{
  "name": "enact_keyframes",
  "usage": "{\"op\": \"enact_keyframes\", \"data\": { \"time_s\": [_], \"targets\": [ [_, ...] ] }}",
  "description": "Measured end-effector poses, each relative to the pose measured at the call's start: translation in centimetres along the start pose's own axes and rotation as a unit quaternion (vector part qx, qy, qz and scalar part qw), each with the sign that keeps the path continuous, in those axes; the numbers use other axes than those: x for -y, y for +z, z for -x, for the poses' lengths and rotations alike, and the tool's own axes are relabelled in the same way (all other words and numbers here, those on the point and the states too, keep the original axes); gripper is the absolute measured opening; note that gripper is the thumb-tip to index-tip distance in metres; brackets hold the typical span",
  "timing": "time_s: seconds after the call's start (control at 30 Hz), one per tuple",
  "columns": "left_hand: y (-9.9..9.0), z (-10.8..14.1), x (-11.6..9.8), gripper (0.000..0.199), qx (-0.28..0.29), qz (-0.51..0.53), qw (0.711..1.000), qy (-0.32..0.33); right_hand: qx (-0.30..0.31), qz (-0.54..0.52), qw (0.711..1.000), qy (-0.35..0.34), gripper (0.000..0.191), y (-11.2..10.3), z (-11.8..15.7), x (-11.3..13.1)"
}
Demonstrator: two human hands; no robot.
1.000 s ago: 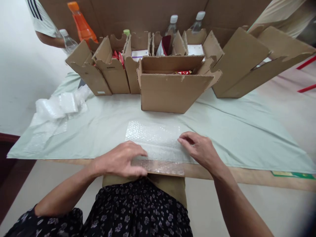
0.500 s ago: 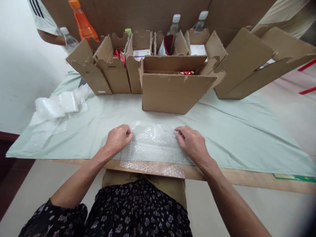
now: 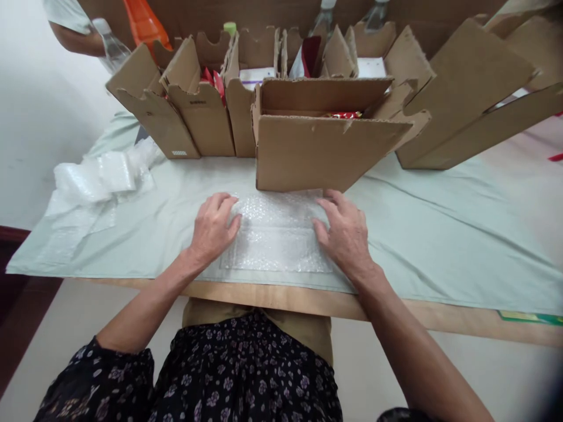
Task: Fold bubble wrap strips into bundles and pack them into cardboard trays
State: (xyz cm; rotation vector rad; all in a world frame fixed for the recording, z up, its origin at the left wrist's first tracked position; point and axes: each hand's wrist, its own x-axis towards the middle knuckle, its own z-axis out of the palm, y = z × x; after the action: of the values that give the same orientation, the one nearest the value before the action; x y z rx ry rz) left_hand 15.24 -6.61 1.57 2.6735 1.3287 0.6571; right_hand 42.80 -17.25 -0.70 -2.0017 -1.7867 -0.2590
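A clear sheet of bubble wrap lies flat on the pale green cloth, its far edge against the foot of a cardboard box. At its left edge rests my left hand, thumb and fingers apart. My right hand is at the right edge, also with thumb and fingers spread, its fingertips on the wrap. Neither hand grips the sheet.
Several open cardboard boxes with packets stand in a row behind, bottles beyond them. Crumpled bubble wrap lies at the left. A larger box stands right. Another person's arm shows at the back left.
The bubble wrap has moved away from me, off the table's front edge and up to the box. Both hands have gone forward with it and opened. The view has shifted slightly.
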Motion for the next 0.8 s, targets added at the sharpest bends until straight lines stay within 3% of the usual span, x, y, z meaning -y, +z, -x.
{"op": "enact_keyframes", "data": {
  "time_s": [0.13,0.27,0.5,0.67,0.8],
  "targets": [
    [2.4,-0.1,-1.9,0.046,0.105,0.013,0.986,0.126,0.089,-0.026,0.992,-0.091,0.048,0.9,-1.0,3.5],
    [4.4,0.0,-1.7,0.064,0.192,-0.007,0.97,0.149,0.17,0.0,0.98,-0.101,0.055,2.5,-1.3,3.9],
    [4.0,0.7,0.0,0.072,0.209,-0.018,0.969,0.133,0.137,0.066,0.988,-0.001,0.067,2.2,1.6,-0.4],
    [3.2,0.8,-0.1,0.07,0.219,-0.015,0.966,0.133,0.143,0.078,0.987,0.004,0.066,1.6,2.7,0.3],
    [1.5,1.6,1.1,0.067,0.23,-0.007,0.96,0.162,0.112,0.08,0.99,-0.01,0.063,0.1,5.5,1.1]
  ]
}}
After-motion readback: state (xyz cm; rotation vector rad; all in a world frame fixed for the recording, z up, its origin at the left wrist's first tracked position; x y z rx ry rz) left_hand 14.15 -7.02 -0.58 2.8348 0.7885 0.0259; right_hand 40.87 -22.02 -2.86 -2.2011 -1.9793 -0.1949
